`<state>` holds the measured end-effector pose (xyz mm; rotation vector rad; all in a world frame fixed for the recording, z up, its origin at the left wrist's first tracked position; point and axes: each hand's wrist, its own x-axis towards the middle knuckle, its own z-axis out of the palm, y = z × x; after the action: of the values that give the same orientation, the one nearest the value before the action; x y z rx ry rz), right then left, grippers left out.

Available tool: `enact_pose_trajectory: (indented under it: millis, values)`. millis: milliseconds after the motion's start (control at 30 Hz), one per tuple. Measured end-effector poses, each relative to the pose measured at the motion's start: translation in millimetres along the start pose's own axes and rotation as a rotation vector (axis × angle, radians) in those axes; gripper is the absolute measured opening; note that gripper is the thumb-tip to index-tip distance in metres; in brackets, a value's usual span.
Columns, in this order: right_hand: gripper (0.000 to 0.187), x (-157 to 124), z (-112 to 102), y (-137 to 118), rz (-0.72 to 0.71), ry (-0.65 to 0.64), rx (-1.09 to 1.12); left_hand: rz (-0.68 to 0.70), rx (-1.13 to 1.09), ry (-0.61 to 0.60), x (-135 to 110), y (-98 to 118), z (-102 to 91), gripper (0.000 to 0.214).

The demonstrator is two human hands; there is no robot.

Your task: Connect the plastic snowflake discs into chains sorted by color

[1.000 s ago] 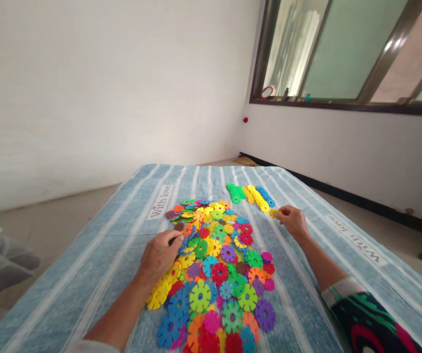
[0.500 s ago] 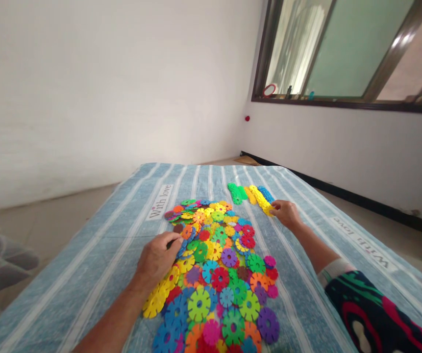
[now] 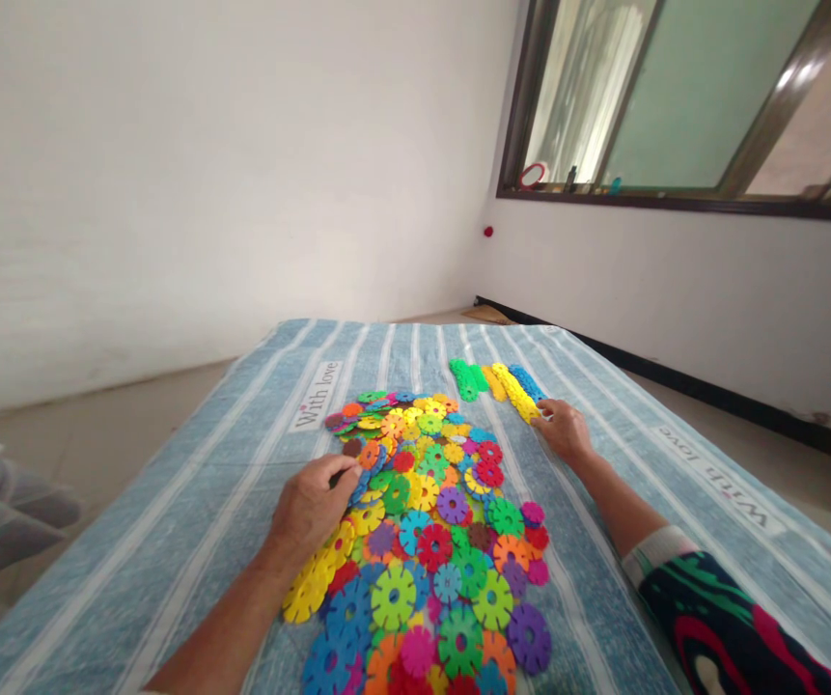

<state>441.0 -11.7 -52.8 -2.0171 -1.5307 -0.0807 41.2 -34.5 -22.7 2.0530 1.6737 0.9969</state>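
Observation:
A pile of colourful notched plastic flower discs [image 3: 433, 546] spreads over the striped cloth. My left hand [image 3: 318, 502] rests at the pile's left edge, beside blue and orange discs. Its thumb and forefinger are bent together; whatever sits between them is hidden. Beyond the pile, to the right, lie rows of overlapping discs: green [image 3: 467, 378], orange-yellow [image 3: 493, 382], yellow [image 3: 514, 391] and blue [image 3: 527, 381]. At the near end of the yellow row is my right hand [image 3: 564, 429], fingertips closed on its last discs and partly covering them.
The blue-and-white striped cloth [image 3: 227, 502] covers the whole table-like surface, with "With love" printed on both sides. White walls [image 3: 241, 174] stand behind and to the right. A window [image 3: 676, 106] is at upper right. Pale sheer fabric [image 3: 10, 512] hangs at far left.
My right hand has shifted very slightly down and back at the near end of the yellow row. My left hand keeps its place and the pile looks the same.

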Motion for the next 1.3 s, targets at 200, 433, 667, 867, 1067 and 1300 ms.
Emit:
enact_pose_trajectory:
  millis: [200,433,667,867,1067,1300]
  values:
    - [0.032,-19.0,1.5,-4.4,-0.001,0.072,0.019,0.008,0.006,0.007,-1.3,1.7,-0.2,0.028]
    - [0.025,-64.1,-7.2,-28.2,-0.176,0.148,0.117,0.019,0.011,-0.005,-2.7,3.9,1.8,0.028]
    - [0.016,-110.1,-22.4,-90.5,-0.493,0.059,0.354,0.041,0.012,0.014,-5.0,2.5,5.8,0.026]
    - [0.016,-148.8,-34.4,-135.7,-0.724,-0.054,0.355,0.033,-0.028,0.026,-7.1,3.2,7.7,0.026]
    - [0.010,-172.0,-45.8,-167.5,-0.917,-0.218,0.249,0.025,-0.099,0.036,-9.3,7.0,8.0,0.025]
    - [0.008,-171.2,-30.2,-155.2,-0.821,-0.146,0.209,-0.061,-0.275,0.069,-9.3,8.8,9.6,0.023]
